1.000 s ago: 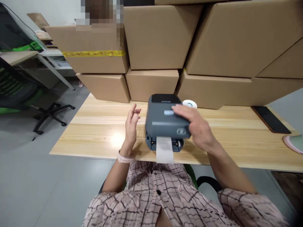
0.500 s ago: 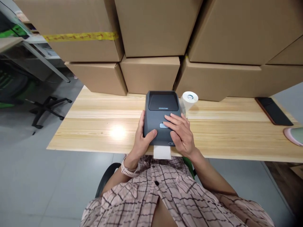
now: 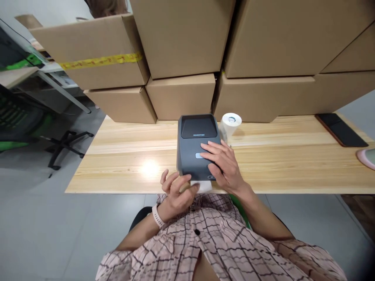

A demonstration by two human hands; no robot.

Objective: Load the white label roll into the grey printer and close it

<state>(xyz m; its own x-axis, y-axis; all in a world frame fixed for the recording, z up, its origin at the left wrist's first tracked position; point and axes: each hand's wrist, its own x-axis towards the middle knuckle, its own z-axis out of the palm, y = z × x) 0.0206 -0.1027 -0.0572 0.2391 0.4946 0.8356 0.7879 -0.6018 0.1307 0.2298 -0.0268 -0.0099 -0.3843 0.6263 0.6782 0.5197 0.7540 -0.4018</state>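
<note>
A dark grey label printer point(image 3: 190, 150) with a black window and a pale blue button stands at the front of the wooden table. A white paper label point(image 3: 207, 186) sticks out of its front slot. My left hand point(image 3: 180, 191) is at the label's left part, one fingertip on top of it and the other fingers loosely curled; the grip underneath is partly hidden. Across the printer's right half lies my right hand point(image 3: 225, 166), fingers spread and flat, the tips close to the button. A white label roll point(image 3: 231, 121) stands just behind the printer's right side.
Stacked cardboard boxes point(image 3: 181, 97) line the table's back edge. On the right lie a black phone point(image 3: 341, 130) and a pink-rimmed round object point(image 3: 363, 159), cut off by the frame. An office chair point(image 3: 67, 144) stands on the floor at left. Part of a person's head point(image 3: 108, 8) shows behind the boxes.
My left hand has left the printer's left side and moved down to the label at the front. My right hand stays on the printer. The view has shifted slightly.
</note>
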